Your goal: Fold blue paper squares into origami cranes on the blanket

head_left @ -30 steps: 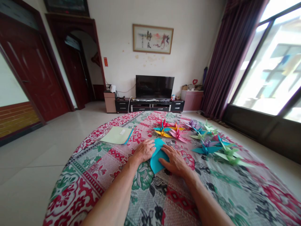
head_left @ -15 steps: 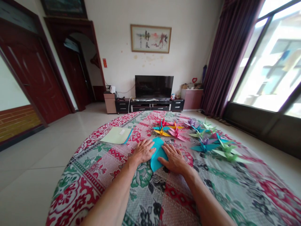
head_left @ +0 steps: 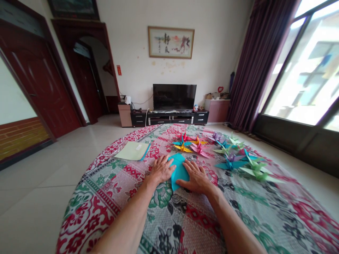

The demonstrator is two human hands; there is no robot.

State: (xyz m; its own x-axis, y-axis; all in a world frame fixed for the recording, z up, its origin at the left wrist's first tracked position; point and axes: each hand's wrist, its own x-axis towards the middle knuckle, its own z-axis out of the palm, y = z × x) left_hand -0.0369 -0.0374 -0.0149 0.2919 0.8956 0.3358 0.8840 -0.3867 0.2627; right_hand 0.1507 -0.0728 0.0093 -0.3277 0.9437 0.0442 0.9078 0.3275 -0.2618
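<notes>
- Round, floral-covered desk (head_left: 113,204): blue paper (head_left: 180,172) lies on it.
- Left hand (head_left: 161,170), right hand (head_left: 196,177): fingers extended, slightly spread, resting on the paper, gripping nothing.
- Beyond: television (head_left: 174,97), framed picture (head_left: 171,42), purple curtain (head_left: 249,67).

We rest our left hand (head_left: 162,169) and right hand (head_left: 196,179) palm down near the middle of the frame, slightly apart, thumbs (head_left: 182,183) angled inward. Our bare left forearm (head_left: 125,220) and right forearm (head_left: 231,220) reach up from the bottom edge, converging.
</notes>
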